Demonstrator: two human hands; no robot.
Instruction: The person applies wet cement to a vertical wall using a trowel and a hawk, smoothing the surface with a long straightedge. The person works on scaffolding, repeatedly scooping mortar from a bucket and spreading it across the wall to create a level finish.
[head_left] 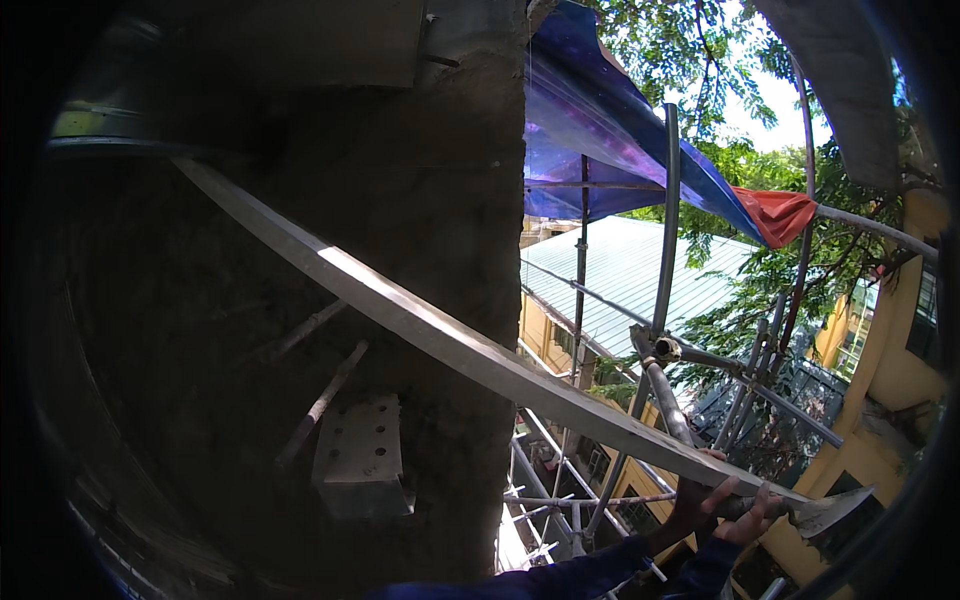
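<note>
A long pale grey straightedge (470,362) slants from the upper left down to the lower right, across a dark, rough wall (440,220) and past its edge. Near its lower end, my left hand (690,505) is closed on the bar from below, its fingers partly hidden. Just beside it, my right hand (750,517) has its fingers curled against the underside of the bar. It grips what looks like the handle of a trowel (835,510), whose pale flat blade sticks out beyond the bar's end.
A pale metal box with holes (360,455) and a short rod (322,403) jut from the wall. Beyond the wall's edge stand scaffold pipes (668,220) with a clamp (667,348). A blue tarp (620,130) hangs above; a metal roof (630,270) and yellow buildings lie below.
</note>
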